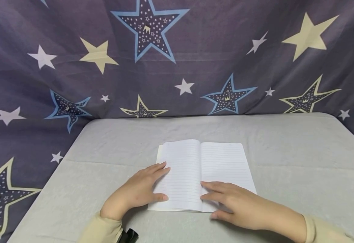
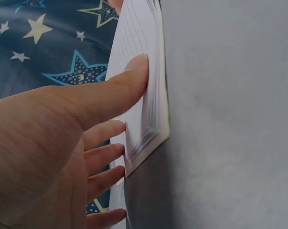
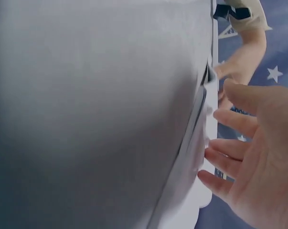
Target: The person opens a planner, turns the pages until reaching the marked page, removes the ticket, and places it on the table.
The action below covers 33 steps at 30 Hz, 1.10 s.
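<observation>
An open lined notebook (image 1: 183, 175) lies on the pale cloth-covered table, both visible pages blank. My left hand (image 1: 140, 189) rests at its left edge, with the thumb on the lower left page and the fingertips at the page's side. In the left wrist view the thumb lies over the stacked page edges (image 2: 153, 109), and the other fingers are spread along the side. My right hand (image 1: 240, 206) lies over the lower right page, its fingertips near the centre fold, fingers relaxed and apart. In the right wrist view these fingertips touch the paper (image 3: 194, 152).
The grey-white table (image 1: 301, 162) stretches out around the notebook. Behind it and along the sides hangs a dark curtain (image 1: 164, 81) printed with stars. A black strap piece (image 1: 128, 235) shows at the left sleeve.
</observation>
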Tool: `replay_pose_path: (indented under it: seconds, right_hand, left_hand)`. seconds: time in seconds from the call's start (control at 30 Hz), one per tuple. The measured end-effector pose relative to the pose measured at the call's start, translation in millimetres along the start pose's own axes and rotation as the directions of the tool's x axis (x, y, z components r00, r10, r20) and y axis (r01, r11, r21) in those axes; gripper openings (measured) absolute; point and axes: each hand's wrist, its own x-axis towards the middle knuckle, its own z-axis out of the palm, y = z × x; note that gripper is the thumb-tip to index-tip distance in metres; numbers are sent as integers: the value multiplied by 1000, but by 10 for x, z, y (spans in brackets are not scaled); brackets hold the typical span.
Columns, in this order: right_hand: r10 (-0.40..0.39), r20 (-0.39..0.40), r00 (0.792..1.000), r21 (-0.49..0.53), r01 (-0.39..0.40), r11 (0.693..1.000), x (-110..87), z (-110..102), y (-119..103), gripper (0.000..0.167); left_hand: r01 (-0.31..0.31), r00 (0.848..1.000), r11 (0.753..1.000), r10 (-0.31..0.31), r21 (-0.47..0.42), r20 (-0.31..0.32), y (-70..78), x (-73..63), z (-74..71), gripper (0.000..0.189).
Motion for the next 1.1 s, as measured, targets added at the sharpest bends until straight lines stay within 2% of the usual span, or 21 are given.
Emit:
replay_pose_path:
  seconds: [0.17,0.27,0.37,0.47,0.53,0.77,0.9,1.1]
  right_hand:
    - [11,-102,995,-19,-13,1000,-136,-110,138,36]
    - [35,-133,991,-28,-40,999,-241,-179,245,37]
    - [100,-99,990,-32,-103,994,-351,-223,353,47]
    - [187,-35,982,-31,-188,982,-465,-236,468,64]
    - [219,-12,976,-31,-219,975,-533,-229,544,76]
    - [205,-20,979,-10,-206,979,-620,-188,678,97]
    - [204,-34,978,-9,-204,979,-596,-181,704,97]
    - [215,-75,974,-45,-219,975,-570,-165,688,83]
  left_hand:
    - [5,1000,1000,-5,-10,-3,-2,-4,-8,82]
    - [8,1000,1000,-8,-12,0,-2,-4,-9,82]
    - [14,1000,1000,-14,-11,3,-5,-1,-4,82]
    - [15,1000,1000,-15,-7,2,-3,-1,-5,82]
    - [12,1000,1000,-12,-3,-2,-1,-2,-6,82]
    - [11,1000,1000,-11,-4,-6,5,-7,-7,82]
    - [24,1000,1000,-24,-13,-3,9,-9,-11,82]
    - [22,1000,1000,-22,-10,-2,8,-3,-7,82]
